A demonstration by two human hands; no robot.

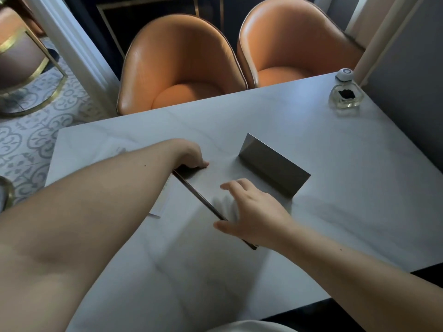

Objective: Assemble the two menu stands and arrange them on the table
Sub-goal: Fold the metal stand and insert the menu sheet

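Observation:
One menu stand (273, 167) stands folded like a tent, grey and metallic, at the middle of the white table (347, 188). A second menu stand (203, 185) is close to me, a thin reflective panel with a dark edge running diagonally. My left hand (191, 155) grips its far end, fingers curled over the edge. Over its near end, my right hand (254, 210) has its fingers spread on top and its thumb at the dark edge. The hands hide how this panel is folded.
A glass bottle (345, 95) with a white cap stands at the table's far right corner. Papers (115, 146) lie flat near the left edge under my forearm. Two orange chairs (179, 65) are tucked in at the far side. A wall runs along the right.

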